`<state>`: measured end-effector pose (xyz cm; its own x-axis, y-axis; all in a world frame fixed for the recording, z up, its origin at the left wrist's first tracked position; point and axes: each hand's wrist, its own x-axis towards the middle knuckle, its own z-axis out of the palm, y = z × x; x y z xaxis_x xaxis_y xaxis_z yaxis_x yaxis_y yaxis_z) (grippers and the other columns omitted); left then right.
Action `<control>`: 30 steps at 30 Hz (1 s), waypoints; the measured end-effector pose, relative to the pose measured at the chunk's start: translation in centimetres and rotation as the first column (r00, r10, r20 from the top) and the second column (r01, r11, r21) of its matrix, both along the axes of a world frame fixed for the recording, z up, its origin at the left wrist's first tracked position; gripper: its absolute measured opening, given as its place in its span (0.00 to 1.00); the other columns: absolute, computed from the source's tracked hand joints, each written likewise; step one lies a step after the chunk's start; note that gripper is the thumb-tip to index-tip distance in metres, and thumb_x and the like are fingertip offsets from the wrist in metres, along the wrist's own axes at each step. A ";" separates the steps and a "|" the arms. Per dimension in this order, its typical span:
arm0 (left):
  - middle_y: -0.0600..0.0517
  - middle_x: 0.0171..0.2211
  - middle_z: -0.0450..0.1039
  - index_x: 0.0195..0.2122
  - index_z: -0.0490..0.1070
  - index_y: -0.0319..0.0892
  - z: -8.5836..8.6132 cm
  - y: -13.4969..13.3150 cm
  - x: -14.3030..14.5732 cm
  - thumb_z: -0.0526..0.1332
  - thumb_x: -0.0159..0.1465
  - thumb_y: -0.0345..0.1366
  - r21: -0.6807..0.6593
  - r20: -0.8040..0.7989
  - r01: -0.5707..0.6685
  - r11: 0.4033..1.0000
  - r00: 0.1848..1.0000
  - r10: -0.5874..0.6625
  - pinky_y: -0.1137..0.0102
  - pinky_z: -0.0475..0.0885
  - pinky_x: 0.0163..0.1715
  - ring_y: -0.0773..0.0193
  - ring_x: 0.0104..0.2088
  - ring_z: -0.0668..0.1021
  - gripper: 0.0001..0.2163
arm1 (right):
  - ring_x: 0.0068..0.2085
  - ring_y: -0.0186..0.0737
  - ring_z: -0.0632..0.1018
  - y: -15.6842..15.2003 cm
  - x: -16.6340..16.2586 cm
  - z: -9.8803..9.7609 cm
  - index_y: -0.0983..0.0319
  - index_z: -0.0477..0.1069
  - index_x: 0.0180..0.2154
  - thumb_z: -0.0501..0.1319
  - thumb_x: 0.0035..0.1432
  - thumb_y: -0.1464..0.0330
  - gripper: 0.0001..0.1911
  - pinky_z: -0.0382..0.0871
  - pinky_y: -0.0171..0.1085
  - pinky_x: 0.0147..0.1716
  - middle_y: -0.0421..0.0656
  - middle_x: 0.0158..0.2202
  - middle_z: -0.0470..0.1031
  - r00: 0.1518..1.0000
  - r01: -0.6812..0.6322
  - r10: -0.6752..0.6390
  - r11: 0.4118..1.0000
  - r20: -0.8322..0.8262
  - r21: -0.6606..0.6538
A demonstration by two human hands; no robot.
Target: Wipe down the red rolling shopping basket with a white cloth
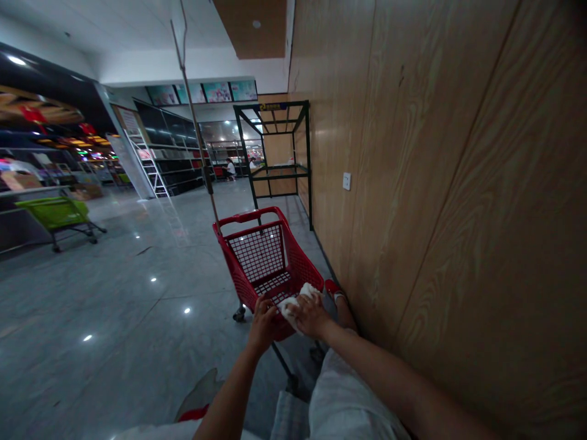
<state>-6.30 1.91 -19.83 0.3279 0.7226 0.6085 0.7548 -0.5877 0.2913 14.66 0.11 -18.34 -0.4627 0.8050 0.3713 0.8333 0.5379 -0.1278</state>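
Observation:
A red plastic shopping cart point(266, 256) stands on the floor in front of me, close to the wooden wall. My left hand point(263, 322) is closed round the cart's near rim. My right hand point(310, 316) presses a white cloth point(293, 301) against the same rim, fingers curled over it. My legs in light clothing and a foot in a red shoe point(334, 289) reach toward the cart.
A wood-panelled wall point(435, 183) runs along the right, with a white socket point(347, 181). A dark metal shelf frame point(275, 153) stands behind the cart. A green cart point(59, 214) sits at far left on the glossy grey floor. A ladder point(149, 162) and shop shelves lie beyond.

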 end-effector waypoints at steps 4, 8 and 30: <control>0.47 0.44 0.67 0.31 0.70 0.43 -0.3 0.4 0.2 0.61 0.54 0.30 0.016 0.007 0.009 1.000 1.000 -0.009 0.51 0.65 0.57 0.49 0.60 0.60 0.04 | 0.56 0.48 0.64 1.5 4.5 0.7 0.53 0.66 0.55 0.56 0.59 0.67 0.21 0.40 0.55 0.61 0.46 0.54 0.68 0.997 0.080 -0.081 0.997 0.020 0.017; 0.47 0.45 0.66 0.30 0.69 0.43 -0.4 0.3 1.3 0.63 0.51 0.28 0.001 0.024 -0.057 0.998 0.998 0.057 0.51 0.65 0.57 0.47 0.61 0.59 0.06 | 0.61 0.52 0.59 1.1 3.5 0.3 0.56 0.65 0.56 0.55 0.59 0.67 0.22 0.42 0.57 0.60 0.49 0.59 0.63 0.966 0.253 -0.255 0.966 -0.040 -0.049; 0.47 0.44 0.67 0.29 0.69 0.43 0.3 -0.4 2.2 0.62 0.51 0.28 -0.015 0.028 -0.024 1.000 0.999 0.025 0.52 0.65 0.57 0.49 0.60 0.60 0.05 | 0.63 0.55 0.57 -0.5 3.2 0.4 0.55 0.63 0.58 0.56 0.55 0.68 0.27 0.44 0.56 0.59 0.48 0.62 0.60 0.950 0.302 -0.309 0.946 -0.044 -0.117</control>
